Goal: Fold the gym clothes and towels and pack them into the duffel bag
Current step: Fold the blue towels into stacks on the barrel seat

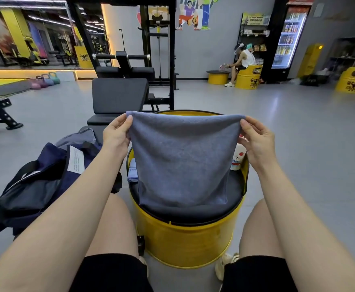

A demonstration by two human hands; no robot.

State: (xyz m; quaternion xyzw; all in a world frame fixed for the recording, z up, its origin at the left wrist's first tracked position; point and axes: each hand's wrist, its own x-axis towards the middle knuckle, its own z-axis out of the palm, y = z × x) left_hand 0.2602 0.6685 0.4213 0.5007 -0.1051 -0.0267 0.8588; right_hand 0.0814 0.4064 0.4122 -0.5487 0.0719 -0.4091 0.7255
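Two hands are up — the left hand and the right hand — on one blue-grey towel. One more folded cloth and one printed cup lie on one yellow drum seat. One navy bag sits on the floor. Farther off: three more yellow drums, four kettlebells, two black benches, one lit fridge, one seated person.

Yellow drum stool (black-cushioned) bears towel, cup.
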